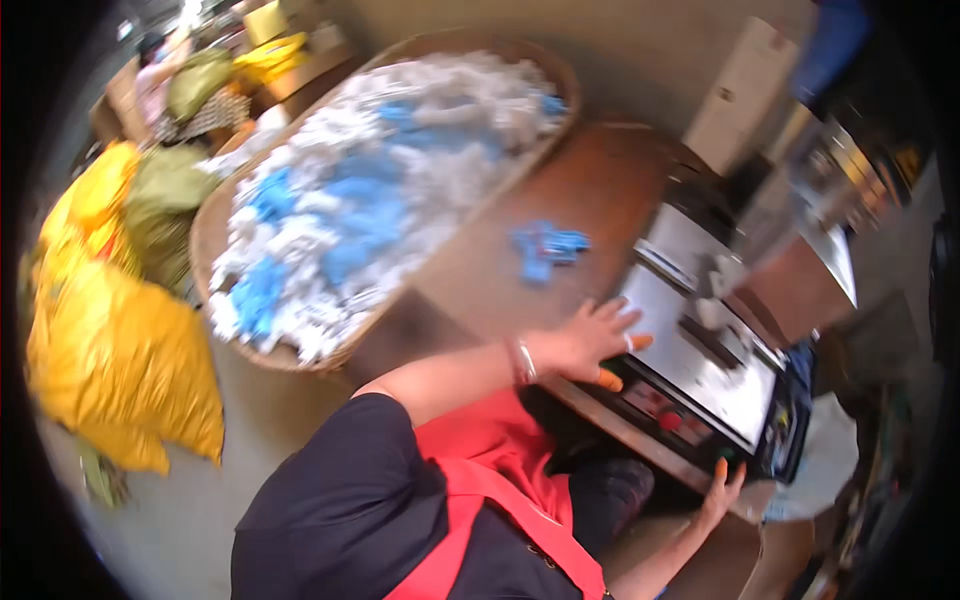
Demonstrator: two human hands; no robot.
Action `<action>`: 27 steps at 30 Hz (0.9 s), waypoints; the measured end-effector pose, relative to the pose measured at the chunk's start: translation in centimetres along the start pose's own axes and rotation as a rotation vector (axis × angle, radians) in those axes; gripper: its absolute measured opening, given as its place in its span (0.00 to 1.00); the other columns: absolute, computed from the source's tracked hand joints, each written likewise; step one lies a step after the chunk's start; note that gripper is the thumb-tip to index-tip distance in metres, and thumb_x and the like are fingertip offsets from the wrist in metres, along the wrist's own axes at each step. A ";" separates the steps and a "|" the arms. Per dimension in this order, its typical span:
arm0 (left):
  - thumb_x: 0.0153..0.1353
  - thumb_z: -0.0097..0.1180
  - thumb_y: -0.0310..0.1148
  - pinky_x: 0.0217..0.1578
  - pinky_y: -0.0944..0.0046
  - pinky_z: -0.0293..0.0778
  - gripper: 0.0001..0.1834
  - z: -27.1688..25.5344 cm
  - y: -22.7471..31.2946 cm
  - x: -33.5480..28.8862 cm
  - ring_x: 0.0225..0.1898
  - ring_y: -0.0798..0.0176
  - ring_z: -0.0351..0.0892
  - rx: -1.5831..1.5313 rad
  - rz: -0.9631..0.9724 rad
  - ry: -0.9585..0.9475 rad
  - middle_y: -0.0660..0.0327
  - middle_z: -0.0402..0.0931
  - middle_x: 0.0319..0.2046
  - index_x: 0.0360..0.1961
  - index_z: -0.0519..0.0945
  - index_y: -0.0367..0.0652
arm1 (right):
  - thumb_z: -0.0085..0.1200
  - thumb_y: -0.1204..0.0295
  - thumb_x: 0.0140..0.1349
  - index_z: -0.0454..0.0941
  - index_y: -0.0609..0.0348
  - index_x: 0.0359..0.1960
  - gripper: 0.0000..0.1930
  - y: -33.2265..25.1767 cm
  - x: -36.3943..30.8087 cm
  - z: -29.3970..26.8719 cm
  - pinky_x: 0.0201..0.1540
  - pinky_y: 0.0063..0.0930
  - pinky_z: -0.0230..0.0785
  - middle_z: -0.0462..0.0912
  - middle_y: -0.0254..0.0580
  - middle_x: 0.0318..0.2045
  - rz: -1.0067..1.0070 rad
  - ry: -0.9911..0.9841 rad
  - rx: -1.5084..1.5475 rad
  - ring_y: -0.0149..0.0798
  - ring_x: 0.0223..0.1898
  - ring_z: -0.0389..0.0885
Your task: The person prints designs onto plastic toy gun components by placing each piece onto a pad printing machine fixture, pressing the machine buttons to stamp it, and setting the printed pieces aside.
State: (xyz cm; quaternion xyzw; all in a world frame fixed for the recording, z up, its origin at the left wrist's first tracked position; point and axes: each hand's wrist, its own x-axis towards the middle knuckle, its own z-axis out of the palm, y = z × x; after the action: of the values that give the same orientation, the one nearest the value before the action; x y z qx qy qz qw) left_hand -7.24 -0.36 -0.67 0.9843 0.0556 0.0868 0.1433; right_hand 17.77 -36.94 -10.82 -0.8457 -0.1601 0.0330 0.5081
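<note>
With the left hand [592, 345] spread, nothing held, the machine [700, 335] just right of its fingers, and the right hand [718, 492] loosely parted, apparently empty, the blue bundle [546, 250] ahead-left of the left fingers could be knocked if that hand is swung carelessly.

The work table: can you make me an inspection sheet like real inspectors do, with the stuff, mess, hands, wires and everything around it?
Surface: brown table, shiny in places.
Work things: machine with a silvery flat top; small blue bundle on the table.
Clutter: big oval basket heaped with white and blue soft pieces; yellow bag and green bag beyond it.
Hands: left hand open, by the machine's near edge; right hand open, by its near right corner; touching unclear.
Cables: nothing seen.
Surroundings: grey floor, tan wall.
</note>
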 end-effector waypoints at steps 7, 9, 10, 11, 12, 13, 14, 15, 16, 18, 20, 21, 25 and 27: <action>0.52 0.61 0.37 0.55 0.50 0.65 0.30 1.1 -4.6 -4.4 0.61 0.45 0.62 -0.226 0.035 0.474 0.52 0.66 0.58 0.58 0.70 0.49 | 0.57 0.53 0.61 0.60 0.70 0.64 0.38 0.3 2.6 3.5 0.66 0.32 0.51 0.64 0.54 0.63 -0.076 0.036 -0.126 0.45 0.64 0.62; 0.53 0.56 0.32 0.43 0.54 0.72 0.16 -0.4 -11.0 -7.5 0.42 0.49 0.77 -0.260 -0.083 0.768 0.52 0.78 0.36 0.44 0.79 0.44 | 0.56 0.57 0.63 0.60 0.70 0.64 0.35 -0.4 1.2 2.9 0.65 0.33 0.52 0.64 0.53 0.63 -0.092 0.057 -0.095 0.45 0.64 0.62; 0.53 0.53 0.30 0.37 0.53 0.73 0.11 -3.1 -13.8 -10.0 0.35 0.48 0.78 -0.096 -0.364 0.582 0.52 0.78 0.30 0.38 0.80 0.43 | 0.54 0.60 0.64 0.60 0.69 0.64 0.33 -1.1 -0.3 2.9 0.65 0.34 0.52 0.64 0.53 0.63 -0.099 0.089 -0.073 0.45 0.64 0.62; 0.53 0.50 0.28 0.31 0.52 0.74 0.09 -6.2 -16.6 -12.4 0.28 0.47 0.80 0.068 -0.607 0.387 0.52 0.79 0.25 0.31 0.82 0.42 | 0.52 0.63 0.65 0.60 0.69 0.64 0.30 2.9 0.1 0.7 0.65 0.33 0.53 0.64 0.53 0.63 -0.194 0.128 -0.133 0.46 0.64 0.62; 0.55 0.50 0.28 0.31 0.50 0.74 0.12 -3.1 -24.0 -16.5 0.29 0.44 0.79 0.259 -0.799 0.722 0.49 0.79 0.26 0.39 0.80 0.41 | 0.51 0.65 0.66 0.61 0.68 0.64 0.28 3.0 0.1 1.7 0.65 0.33 0.53 0.65 0.53 0.62 -0.227 0.131 -0.088 0.45 0.64 0.63; 0.56 0.52 0.31 0.33 0.51 0.75 0.14 -5.5 -25.7 -18.3 0.35 0.48 0.80 0.321 -1.077 0.303 0.51 0.80 0.32 0.44 0.79 0.42 | 0.50 0.66 0.66 0.62 0.68 0.63 0.27 3.0 -1.2 1.7 0.65 0.33 0.53 0.66 0.53 0.62 -0.234 0.158 -0.066 0.45 0.64 0.63; 0.56 0.53 0.33 0.43 0.46 0.72 0.18 -4.0 -29.7 -21.1 0.47 0.50 0.77 0.345 -1.238 0.219 0.54 0.79 0.41 0.49 0.77 0.45 | 0.50 0.66 0.66 0.62 0.68 0.63 0.27 2.3 -1.6 2.0 0.65 0.33 0.53 0.66 0.53 0.62 -0.233 0.157 -0.066 0.45 0.64 0.63; 0.56 0.53 0.33 0.48 0.44 0.67 0.20 -3.5 -31.6 -22.3 0.51 0.51 0.74 0.363 -1.284 0.152 0.55 0.77 0.44 0.51 0.75 0.46 | 0.49 0.67 0.67 0.63 0.68 0.63 0.26 1.3 -2.1 2.1 0.65 0.32 0.54 0.67 0.53 0.61 -0.233 0.158 -0.122 0.45 0.63 0.63; 0.56 0.53 0.34 0.52 0.41 0.63 0.22 -3.1 -32.8 -24.8 0.54 0.51 0.72 0.384 -1.361 0.083 0.56 0.76 0.47 0.54 0.73 0.48 | 0.48 0.69 0.67 0.63 0.68 0.63 0.25 0.0 -1.6 3.2 0.65 0.32 0.54 0.68 0.53 0.61 -0.245 0.128 -0.171 0.44 0.63 0.64; 0.53 0.55 0.37 0.53 0.41 0.62 0.29 -1.8 -35.2 -25.1 0.53 0.50 0.73 0.365 -1.322 0.093 0.55 0.75 0.48 0.58 0.70 0.51 | 0.46 0.71 0.67 0.64 0.67 0.62 0.23 -2.6 -3.0 4.1 0.65 0.32 0.54 0.68 0.51 0.61 -0.238 0.170 -0.136 0.44 0.63 0.64; 0.51 0.55 0.36 0.52 0.44 0.64 0.31 -1.8 -35.3 -23.5 0.53 0.49 0.73 0.430 -1.319 0.145 0.54 0.75 0.48 0.60 0.68 0.51 | 0.46 0.71 0.67 0.64 0.66 0.62 0.23 -4.5 -4.0 4.2 0.65 0.31 0.52 0.68 0.49 0.61 -0.255 0.212 -0.128 0.43 0.63 0.64; 0.48 0.56 0.35 0.48 0.46 0.66 0.36 -3.3 -34.5 -22.3 0.49 0.48 0.73 0.411 -1.272 0.178 0.52 0.74 0.45 0.63 0.66 0.51 | 0.46 0.72 0.67 0.65 0.66 0.62 0.22 -6.1 -4.4 4.5 0.65 0.32 0.52 0.68 0.49 0.61 -0.273 0.223 -0.098 0.42 0.63 0.64; 0.44 0.58 0.21 0.43 0.54 0.70 0.30 -9.7 -23.1 -13.6 0.39 0.50 0.71 0.287 -0.521 0.904 0.53 0.71 0.36 0.54 0.74 0.41 | 0.46 0.75 0.66 0.68 0.67 0.60 0.20 -11.2 -4.1 5.3 0.62 0.30 0.57 0.72 0.47 0.58 -0.296 0.170 0.039 0.40 0.59 0.68; 0.43 0.58 0.17 0.49 0.56 0.70 0.24 -10.2 -14.4 -7.6 0.47 0.49 0.75 0.095 -0.183 0.974 0.52 0.74 0.43 0.46 0.77 0.39 | 0.45 0.77 0.66 0.69 0.67 0.58 0.19 -12.0 -1.7 6.5 0.60 0.29 0.58 0.73 0.46 0.56 -0.341 0.200 -0.102 0.39 0.57 0.70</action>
State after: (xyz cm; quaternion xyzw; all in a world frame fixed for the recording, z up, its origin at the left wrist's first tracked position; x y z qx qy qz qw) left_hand -17.85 15.15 3.61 0.8259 0.2061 0.5210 0.0626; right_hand 11.92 -26.78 -3.69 -0.8300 -0.2513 -0.1457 0.4762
